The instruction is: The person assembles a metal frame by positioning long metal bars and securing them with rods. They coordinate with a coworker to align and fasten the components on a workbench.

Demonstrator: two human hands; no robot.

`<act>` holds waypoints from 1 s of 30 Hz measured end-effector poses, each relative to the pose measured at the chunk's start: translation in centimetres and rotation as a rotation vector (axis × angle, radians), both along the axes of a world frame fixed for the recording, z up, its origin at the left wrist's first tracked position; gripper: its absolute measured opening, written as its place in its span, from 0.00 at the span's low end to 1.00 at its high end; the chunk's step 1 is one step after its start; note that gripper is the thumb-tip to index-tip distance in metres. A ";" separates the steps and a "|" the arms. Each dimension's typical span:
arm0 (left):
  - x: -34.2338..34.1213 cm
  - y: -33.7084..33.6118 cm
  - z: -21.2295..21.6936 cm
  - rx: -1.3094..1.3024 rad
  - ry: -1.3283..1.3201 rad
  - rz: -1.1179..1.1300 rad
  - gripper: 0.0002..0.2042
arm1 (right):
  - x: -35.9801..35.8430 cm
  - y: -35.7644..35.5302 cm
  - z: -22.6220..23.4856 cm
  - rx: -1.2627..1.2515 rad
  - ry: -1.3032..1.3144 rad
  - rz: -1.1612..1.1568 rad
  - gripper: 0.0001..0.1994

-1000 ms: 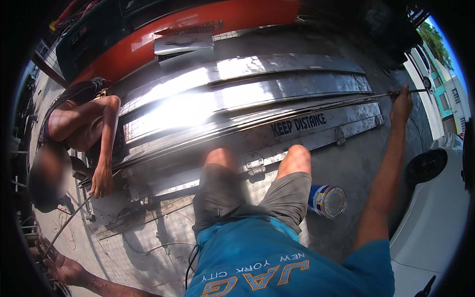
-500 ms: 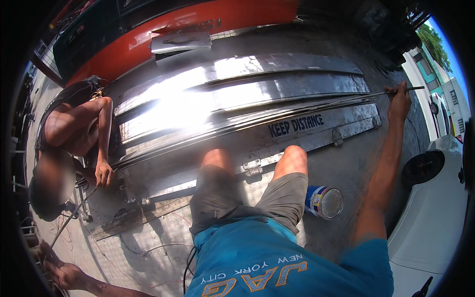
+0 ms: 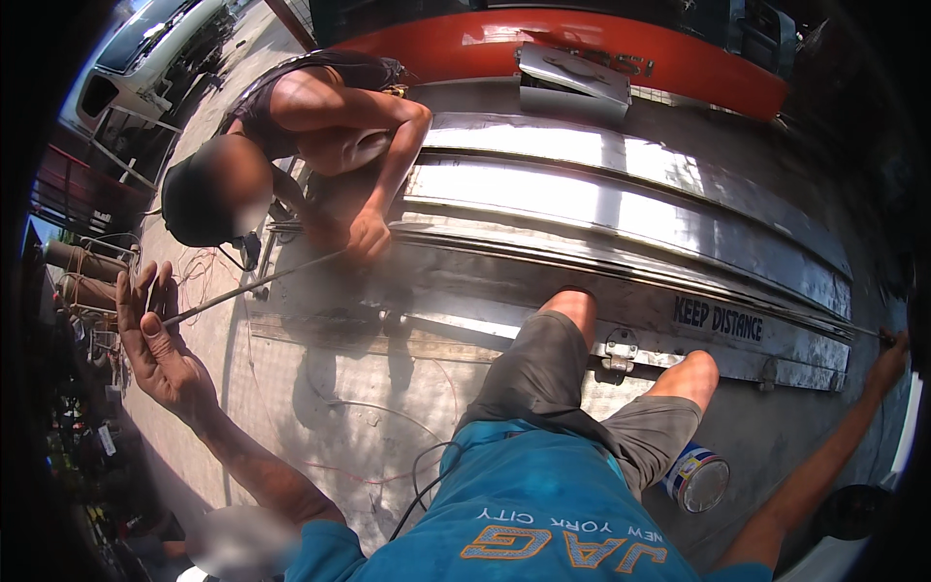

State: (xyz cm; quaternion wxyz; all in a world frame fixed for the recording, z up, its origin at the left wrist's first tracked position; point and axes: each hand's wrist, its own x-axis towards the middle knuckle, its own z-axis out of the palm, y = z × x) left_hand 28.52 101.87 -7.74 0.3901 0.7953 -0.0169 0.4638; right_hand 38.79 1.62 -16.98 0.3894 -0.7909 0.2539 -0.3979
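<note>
My left hand (image 3: 167, 354) is raised at the left with its fingers stretched out. The end of a thin dark metal rod (image 3: 257, 283) reaches its palm, beside the thumb. A crouching co-worker's hand (image 3: 367, 238) is on the rod farther along. Beyond that hand, long thin metal bars (image 3: 582, 254) lie across the grey metal panels (image 3: 543, 175). At the far right, my right hand (image 3: 888, 361) is closed around the end of a rod sticking out past the panels. Whether both hands are on one rod I cannot tell.
The co-worker (image 3: 330, 107) crouches at the panels' left end. A paint can (image 3: 696, 479) stands right of my knees. A white box-like piece (image 3: 574, 80) lies by a red vehicle panel (image 3: 436, 41). A cable (image 3: 417, 495) and hinges (image 3: 618, 354) are nearby.
My view has swung left. My left hand has opened its fingers at the rod's end. My right hand still holds the far rod end, now near the picture's right rim.
</note>
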 end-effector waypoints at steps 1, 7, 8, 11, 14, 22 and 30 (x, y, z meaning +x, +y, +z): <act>0.0 0.1 0.1 -0.043 0.008 -0.025 0.21 | 0.2 -2.3 -0.6 0.028 -0.013 0.054 0.23; -0.7 4.1 -0.4 -0.020 0.112 0.436 0.16 | 0.4 -5.4 -1.0 0.068 -0.092 0.081 0.25; -1.1 3.5 0.1 0.037 0.198 0.534 0.15 | 0.3 -5.0 -1.0 0.052 -0.092 0.060 0.26; -1.5 0.5 1.4 0.133 0.321 0.563 0.16 | 0.4 -4.8 -1.4 0.011 -0.124 0.041 0.27; -0.8 -2.9 1.5 0.017 0.134 0.221 0.17 | 0.8 -6.6 -1.6 0.075 -0.149 0.056 0.27; -0.8 2.0 -0.5 0.076 -0.017 0.367 0.12 | 1.3 -8.9 -0.7 0.058 -0.077 0.056 0.28; 0.3 -0.9 -0.4 0.211 0.120 0.192 0.17 | 0.2 -4.6 0.7 0.135 -0.064 0.027 0.31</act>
